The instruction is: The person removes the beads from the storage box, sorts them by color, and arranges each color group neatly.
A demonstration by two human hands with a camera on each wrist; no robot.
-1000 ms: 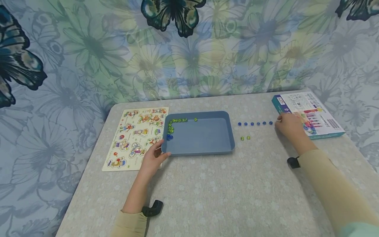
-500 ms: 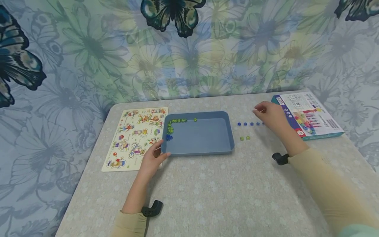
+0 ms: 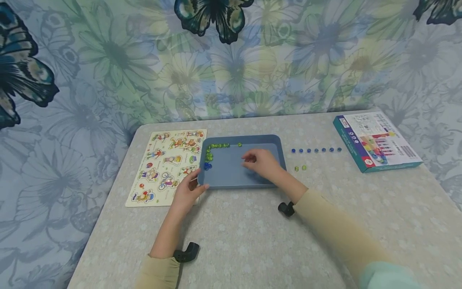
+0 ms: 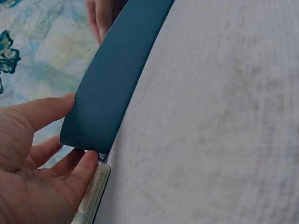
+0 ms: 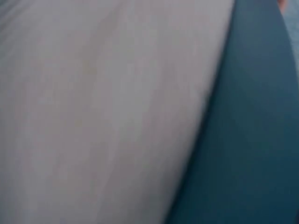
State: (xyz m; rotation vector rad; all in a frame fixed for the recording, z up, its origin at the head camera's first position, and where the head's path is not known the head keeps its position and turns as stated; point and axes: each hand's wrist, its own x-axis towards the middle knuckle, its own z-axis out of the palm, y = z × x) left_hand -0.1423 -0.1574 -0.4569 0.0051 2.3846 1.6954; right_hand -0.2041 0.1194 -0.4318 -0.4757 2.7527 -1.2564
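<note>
In the head view my left hand (image 3: 185,196) grips the near left corner of a shallow blue-grey tray (image 3: 231,185). The left wrist view has the thumb on the tray's rim (image 4: 98,98) and the fingers beneath its corner. My right hand (image 3: 263,163) is over the tray's right half, fingers curled and thumb near the index fingertip; I cannot tell whether something small is between them. Green beads (image 3: 209,154) line the tray's far left corner, with one green bead (image 3: 240,145) apart along the far wall. Blue beads (image 3: 207,165) lie below them.
Right of the tray, several blue beads (image 3: 316,150) form a row, with two green beads (image 3: 300,168) nearer. A cardboard box (image 3: 379,140) lies at the table's right. A picture board (image 3: 164,168) lies on the left, beside the tray. A patterned wall covering stands behind the table.
My right hand has moved left from the end of the blue bead row, by the box, to above the tray, uncovering the row. The left hand stays at the tray corner.
</note>
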